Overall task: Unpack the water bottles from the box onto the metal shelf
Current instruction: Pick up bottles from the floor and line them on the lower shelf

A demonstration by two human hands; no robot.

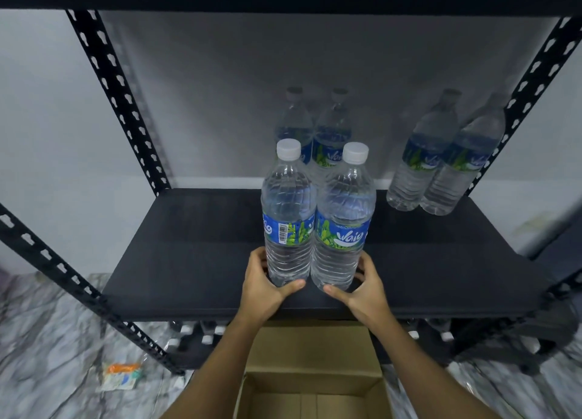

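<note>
The open cardboard box (310, 384) is sitting just below the black metal shelf (195, 261). On that shelf's front edge, the left hand (263, 285) and right hand (362, 288) are each gripping an upright water bottle (288, 217) (343, 226), the two bottles touching.

Dim, cool light; wide-angle bending and motion blur at edges.

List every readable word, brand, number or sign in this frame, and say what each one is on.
"Waio": label of the right front bottle, held by the right hand.
"aio": label edge of the left front bottle, in the left hand; its barcode digits are too small.
"Wai": partly legible on the back bottles.
Floor wrapper: too blurred.
</note>
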